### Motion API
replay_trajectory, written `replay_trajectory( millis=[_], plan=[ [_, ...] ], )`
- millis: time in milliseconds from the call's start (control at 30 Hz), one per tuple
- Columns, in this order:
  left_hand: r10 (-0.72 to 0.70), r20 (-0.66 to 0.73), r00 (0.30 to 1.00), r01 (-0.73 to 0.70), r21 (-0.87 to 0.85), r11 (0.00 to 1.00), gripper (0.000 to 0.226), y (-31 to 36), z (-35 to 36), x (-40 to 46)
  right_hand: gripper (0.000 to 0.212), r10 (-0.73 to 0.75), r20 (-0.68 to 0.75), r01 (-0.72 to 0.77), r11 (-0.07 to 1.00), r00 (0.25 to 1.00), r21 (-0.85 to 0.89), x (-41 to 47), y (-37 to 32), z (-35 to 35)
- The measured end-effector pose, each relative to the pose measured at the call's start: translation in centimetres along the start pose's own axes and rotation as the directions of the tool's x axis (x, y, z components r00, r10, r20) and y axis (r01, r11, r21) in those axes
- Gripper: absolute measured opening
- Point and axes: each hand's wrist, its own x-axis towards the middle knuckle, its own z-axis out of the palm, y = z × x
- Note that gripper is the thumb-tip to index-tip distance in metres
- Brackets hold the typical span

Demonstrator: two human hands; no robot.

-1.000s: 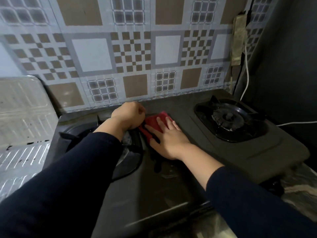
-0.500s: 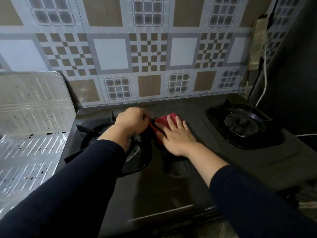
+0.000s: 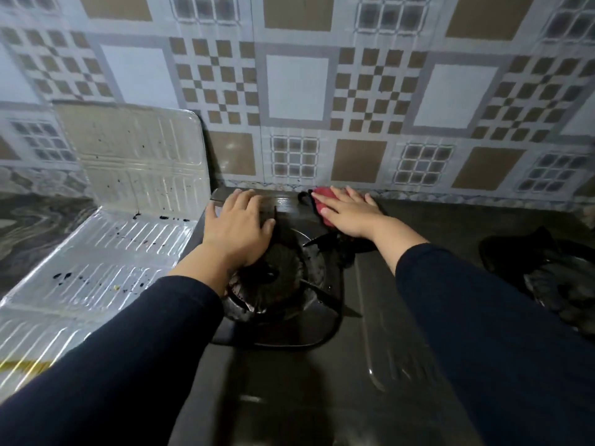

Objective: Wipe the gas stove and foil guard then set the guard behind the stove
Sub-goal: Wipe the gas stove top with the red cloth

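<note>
The dark gas stove (image 3: pixel 322 381) fills the middle of the view. My right hand (image 3: pixel 349 210) presses flat on a red cloth (image 3: pixel 322 201) at the stove's back edge, close to the wall. My left hand (image 3: pixel 236 225) rests palm down, fingers spread, on the stove's back left corner above the left burner (image 3: pixel 289 275). The silvery foil guard (image 3: pixel 96 252) lies to the left of the stove, one panel flat on the counter and one upright against the wall; dark specks dot it.
The right burner (image 3: pixel 553 278) sits at the right edge of the view. A patterned tiled wall (image 3: pixel 322 91) rises right behind the stove. A marbled counter (image 3: pixel 32 226) shows to the left of the guard.
Both hands moved back toward the wall: the right hand slid the red cloth from beside the left burner to the stove's back edge. The left hand opened flat on the back left corner.
</note>
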Motion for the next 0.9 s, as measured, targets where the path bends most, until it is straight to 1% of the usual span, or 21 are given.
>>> replay_trajectory(
  millis=[100, 167, 233, 333, 400, 500, 633, 733, 800, 867, 900],
  plan=[
    [-0.081, 0.074, 0.994, 0.078, 0.053, 0.996, 0.069, -1.3, 0.6, -0.7, 0.053, -0.036, 0.031, 0.036, 0.999, 0.999, 0.018, -0.7, 2.0, 0.1],
    [-0.098, 0.072, 0.993, 0.094, 0.056, 0.994, 0.073, -1.1, 0.9, -1.0, 0.061, -0.002, 0.043, 0.002, 1.000, 0.999, 0.000, -1.5, 3.3, 0.0],
    [-0.178, 0.065, 0.982, 0.176, 0.036, 0.984, 0.075, -3.1, 0.8, -1.0, 0.060, -0.037, 0.140, 0.035, 0.999, 0.990, 0.016, 1.0, 1.1, -0.4],
    [-0.163, 0.070, 0.984, 0.160, 0.048, 0.986, 0.075, -2.3, 1.1, -1.2, 0.057, -0.064, 0.214, 0.057, 0.998, 0.975, 0.040, 1.9, 0.2, -1.4],
    [-0.167, 0.048, 0.985, 0.165, 0.037, 0.986, 0.075, -1.9, 1.3, -1.3, 0.060, -0.109, 0.250, 0.101, 0.994, 0.962, 0.043, 3.4, -0.7, -1.9],
    [-0.175, 0.019, 0.984, 0.174, 0.020, 0.985, 0.076, -2.1, 1.7, -1.2, 0.069, -0.196, 0.280, 0.193, 0.980, 0.940, 0.037, 6.0, -3.9, -2.5],
    [-0.192, -0.012, 0.981, 0.191, -0.070, 0.979, 0.075, -2.1, 1.8, -1.3, 0.081, -0.374, 0.328, 0.368, 0.926, 0.868, 0.082, 9.0, -8.8, -2.4],
    [-0.207, -0.032, 0.978, 0.204, -0.091, 0.975, 0.071, -2.0, 1.9, -1.2, 0.084, -0.424, 0.316, 0.409, 0.905, 0.848, 0.117, 10.4, -11.9, -2.0],
    [-0.215, -0.035, 0.976, 0.211, -0.092, 0.973, 0.067, -2.0, 2.0, -1.0, 0.081, -0.445, 0.280, 0.431, 0.895, 0.850, 0.115, 10.9, -13.8, -1.7],
    [-0.218, -0.035, 0.975, 0.213, -0.101, 0.972, 0.065, -2.0, 2.1, -1.0, 0.072, -0.418, 0.225, 0.411, 0.908, 0.880, 0.081, 11.2, -15.2, -1.1],
    [-0.217, -0.036, 0.975, 0.212, -0.108, 0.971, 0.064, -2.0, 2.1, -1.1, 0.065, -0.383, 0.190, 0.374, 0.924, 0.904, 0.082, 11.2, -15.7, -1.0]
  ],
)
